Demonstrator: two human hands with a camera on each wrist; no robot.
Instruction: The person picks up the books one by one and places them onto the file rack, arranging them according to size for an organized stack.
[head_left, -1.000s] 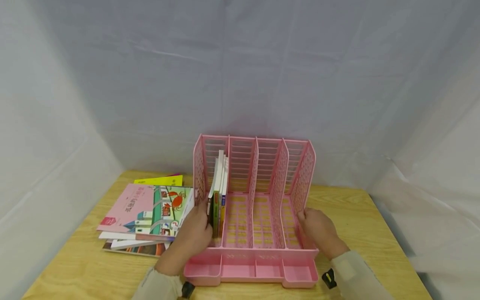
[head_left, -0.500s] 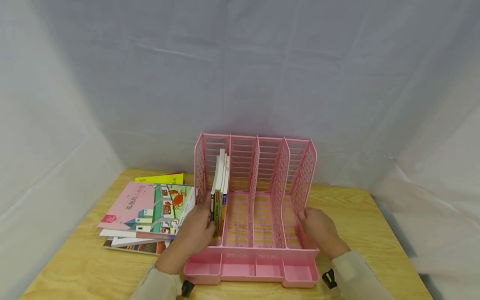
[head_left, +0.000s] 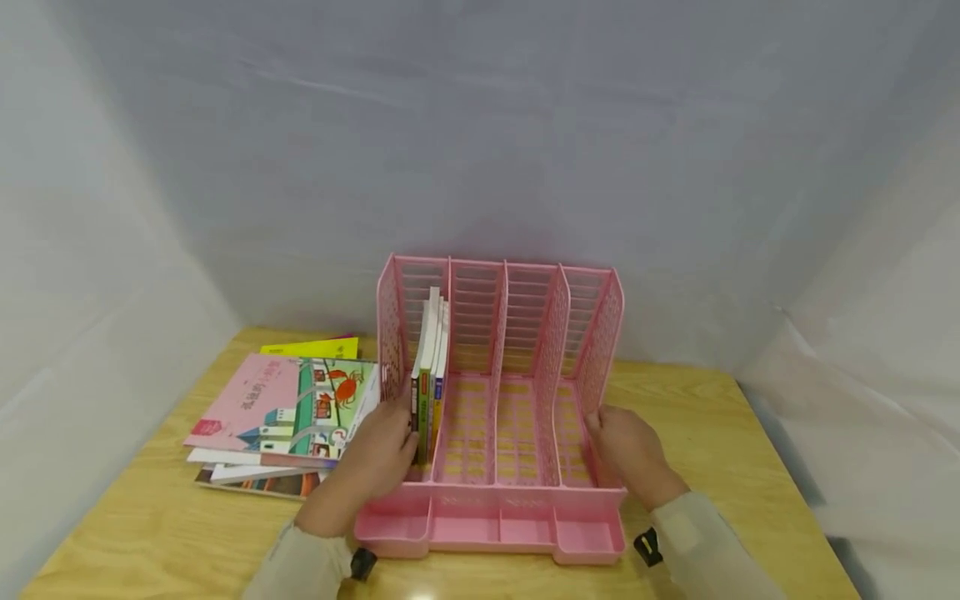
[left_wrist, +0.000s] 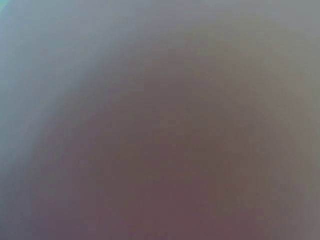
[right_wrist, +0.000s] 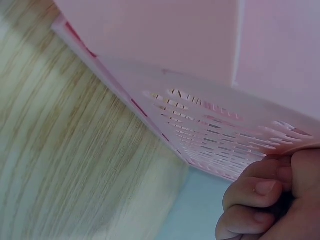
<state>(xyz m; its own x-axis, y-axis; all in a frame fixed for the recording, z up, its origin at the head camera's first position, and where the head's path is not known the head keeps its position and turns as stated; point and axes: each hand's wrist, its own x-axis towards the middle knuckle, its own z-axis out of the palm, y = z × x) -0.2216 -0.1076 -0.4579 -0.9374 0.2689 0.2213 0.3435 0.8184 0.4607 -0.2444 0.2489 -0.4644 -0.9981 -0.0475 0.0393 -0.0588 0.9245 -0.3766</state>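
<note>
A pink plastic book rack (head_left: 525, 492) stands upright on the wooden table, with tall compartments at the back and small trays along its front. My left hand (head_left: 378, 450) grips the front edge of its left side panel, thumb close to the books. On the opposite panel, my right hand (head_left: 626, 446) holds the front edge; the right wrist view shows its fingers (right_wrist: 250, 192) curled in beside the perforated wall (right_wrist: 210, 132). Several thin books (head_left: 427, 375) stand in the leftmost compartment. The left wrist view is a dark blur.
Left of the rack lies a stack of picture books, a pink and green one (head_left: 285, 404) on top and a yellow one (head_left: 322, 347) poking out behind. Pale sheeting (head_left: 480, 150) hangs behind and on both sides of the table (head_left: 690, 433).
The rack, its books and the stack all sit slightly further left and higher in the head view. Both hands keep their hold on the rack.
</note>
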